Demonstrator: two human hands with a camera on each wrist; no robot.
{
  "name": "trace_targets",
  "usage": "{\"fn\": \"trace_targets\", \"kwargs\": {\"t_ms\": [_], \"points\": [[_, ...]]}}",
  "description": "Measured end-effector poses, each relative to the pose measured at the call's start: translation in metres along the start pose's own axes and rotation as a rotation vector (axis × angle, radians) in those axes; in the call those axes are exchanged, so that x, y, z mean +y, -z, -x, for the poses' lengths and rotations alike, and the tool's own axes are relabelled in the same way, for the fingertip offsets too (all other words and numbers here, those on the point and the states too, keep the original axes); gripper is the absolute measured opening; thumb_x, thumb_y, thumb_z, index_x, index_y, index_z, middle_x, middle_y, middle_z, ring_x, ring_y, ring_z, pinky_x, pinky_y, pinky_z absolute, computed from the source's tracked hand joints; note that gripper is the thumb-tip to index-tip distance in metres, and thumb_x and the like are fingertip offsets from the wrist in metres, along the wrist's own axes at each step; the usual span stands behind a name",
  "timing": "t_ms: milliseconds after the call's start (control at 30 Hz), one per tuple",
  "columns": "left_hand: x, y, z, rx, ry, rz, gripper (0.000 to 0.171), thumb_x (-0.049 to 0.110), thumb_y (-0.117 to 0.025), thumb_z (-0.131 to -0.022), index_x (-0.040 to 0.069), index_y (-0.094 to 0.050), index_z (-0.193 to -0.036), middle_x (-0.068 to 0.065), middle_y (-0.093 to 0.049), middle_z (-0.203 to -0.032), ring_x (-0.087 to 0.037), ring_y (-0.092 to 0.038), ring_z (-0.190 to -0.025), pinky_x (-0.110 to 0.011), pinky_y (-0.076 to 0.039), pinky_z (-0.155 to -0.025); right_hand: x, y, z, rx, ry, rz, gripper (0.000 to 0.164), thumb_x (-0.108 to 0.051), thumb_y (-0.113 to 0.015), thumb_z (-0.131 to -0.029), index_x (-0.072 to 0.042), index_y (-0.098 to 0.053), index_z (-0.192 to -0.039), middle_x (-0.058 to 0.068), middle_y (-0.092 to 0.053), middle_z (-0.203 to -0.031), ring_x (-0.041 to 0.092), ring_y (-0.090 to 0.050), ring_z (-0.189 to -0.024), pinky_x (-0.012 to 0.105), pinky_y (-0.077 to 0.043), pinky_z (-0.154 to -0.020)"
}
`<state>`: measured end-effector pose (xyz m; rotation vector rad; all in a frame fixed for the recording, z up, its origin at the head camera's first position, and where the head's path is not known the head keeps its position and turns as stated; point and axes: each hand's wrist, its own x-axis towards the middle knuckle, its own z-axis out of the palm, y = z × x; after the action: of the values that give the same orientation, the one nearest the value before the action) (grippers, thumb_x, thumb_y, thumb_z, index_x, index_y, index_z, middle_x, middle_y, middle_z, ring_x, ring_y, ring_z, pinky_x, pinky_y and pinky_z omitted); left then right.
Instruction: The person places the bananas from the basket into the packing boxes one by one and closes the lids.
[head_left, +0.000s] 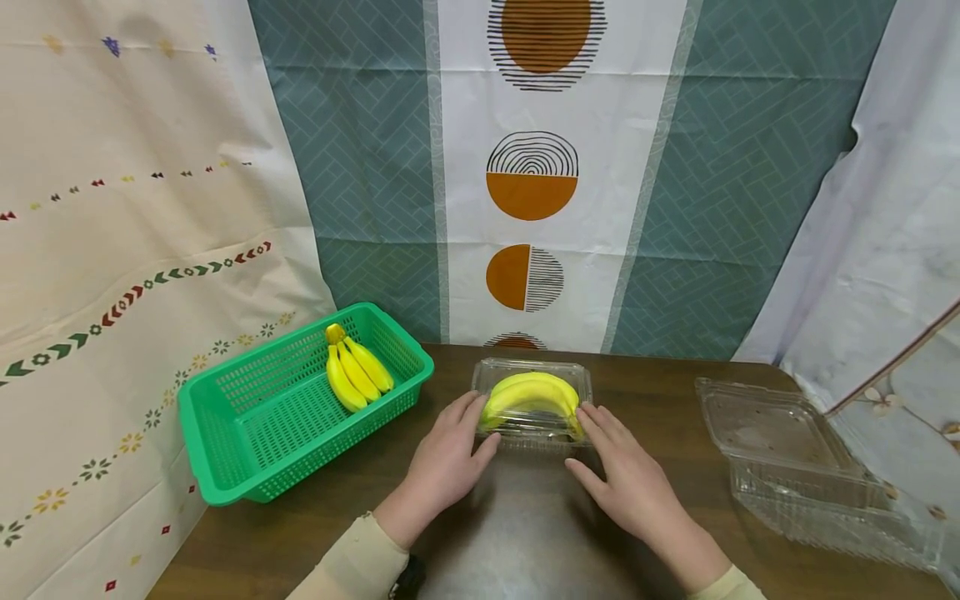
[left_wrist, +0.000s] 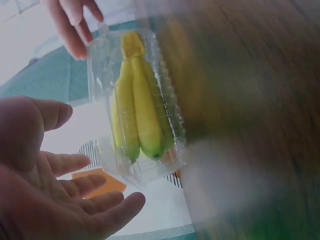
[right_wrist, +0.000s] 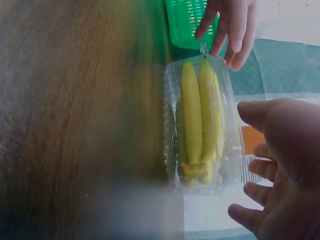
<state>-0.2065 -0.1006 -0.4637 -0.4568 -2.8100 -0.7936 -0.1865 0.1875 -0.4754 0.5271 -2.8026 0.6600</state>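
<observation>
A clear plastic clamshell box (head_left: pixel 532 367) with its lid down stands on the dark table, a bunch of yellow bananas (head_left: pixel 532 392) inside it. In the head view my left hand (head_left: pixel 453 454) is at the box's left front corner, fingers fairly straight. My right hand (head_left: pixel 618 467) is at the right front corner, its fingers extended too. Both wrist views show the same box with the bananas (left_wrist: pixel 142 105) through its wall, and each hand spread beside it, gripping nothing. Whether any fingertip touches the plastic I cannot tell.
On the left, a green perforated basket (head_left: pixel 262 450) holds another bunch of bananas (head_left: pixel 356 371). To the right lies a second clear clamshell box (head_left: pixel 817 492) with its lid raised back. A patterned curtain (head_left: pixel 382 167) hangs behind the wooden table (head_left: pixel 667 408).
</observation>
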Motion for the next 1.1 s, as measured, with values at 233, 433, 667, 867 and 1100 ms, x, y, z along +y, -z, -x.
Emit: {"fn": "trace_targets", "kwargs": {"t_ms": [233, 433, 667, 867, 1100], "points": [[0.002, -0.003, 0.002, -0.020, -0.070, -0.046, 0.066, 0.036, -0.073, -0.109, 0.004, -0.052, -0.163, -0.019, -0.045, -0.170, -0.046, -0.038, -0.159, -0.066, -0.040, -0.121, -0.006, -0.002, 0.003, 0.034, 0.058, 0.026, 0.079, -0.036, -0.083, -0.102, -0.005, -0.048, -0.167, 0.013, -0.042, -0.174, 0.039, -0.037, -0.161, 0.065, -0.050, -0.111], [0.004, -0.006, 0.004, -0.016, -0.109, -0.157, 0.067, 0.041, -0.073, -0.109, 0.007, -0.053, -0.163, -0.017, -0.047, -0.169, -0.046, -0.037, -0.159, -0.069, -0.040, -0.120, -0.008, -0.003, 0.004, 0.036, 0.066, 0.041, 0.080, -0.037, -0.083, -0.102, -0.006, -0.048, -0.167, 0.012, -0.042, -0.174, 0.038, -0.036, -0.162, 0.063, -0.050, -0.112], [0.005, -0.009, 0.008, 0.001, -0.151, -0.246, 0.067, 0.046, -0.073, -0.108, 0.009, -0.056, -0.161, -0.017, -0.051, -0.166, -0.045, -0.039, -0.158, -0.066, -0.041, -0.120, -0.009, -0.004, 0.006, 0.030, 0.074, 0.049, 0.080, -0.038, -0.083, -0.102, -0.005, -0.048, -0.167, 0.013, -0.042, -0.174, 0.037, -0.035, -0.162, 0.062, -0.052, -0.111], [0.004, -0.011, 0.008, 0.013, -0.177, -0.281, 0.065, 0.047, -0.072, -0.108, 0.009, -0.059, -0.159, -0.018, -0.052, -0.166, -0.046, -0.042, -0.156, -0.067, -0.042, -0.119, -0.009, -0.006, 0.006, 0.019, 0.069, 0.057, 0.081, -0.038, -0.082, -0.102, -0.007, -0.047, -0.168, 0.011, -0.040, -0.176, 0.036, -0.035, -0.162, 0.061, -0.053, -0.110], [0.005, -0.012, 0.009, 0.011, -0.184, -0.306, 0.065, 0.047, -0.072, -0.108, 0.009, -0.059, -0.158, -0.017, -0.050, -0.167, -0.045, -0.042, -0.157, -0.065, -0.041, -0.120, -0.010, -0.005, 0.005, 0.007, 0.064, 0.047, 0.080, -0.038, -0.082, -0.103, -0.007, -0.046, -0.168, 0.012, -0.039, -0.176, 0.038, -0.034, -0.162, 0.062, -0.052, -0.110]]}}
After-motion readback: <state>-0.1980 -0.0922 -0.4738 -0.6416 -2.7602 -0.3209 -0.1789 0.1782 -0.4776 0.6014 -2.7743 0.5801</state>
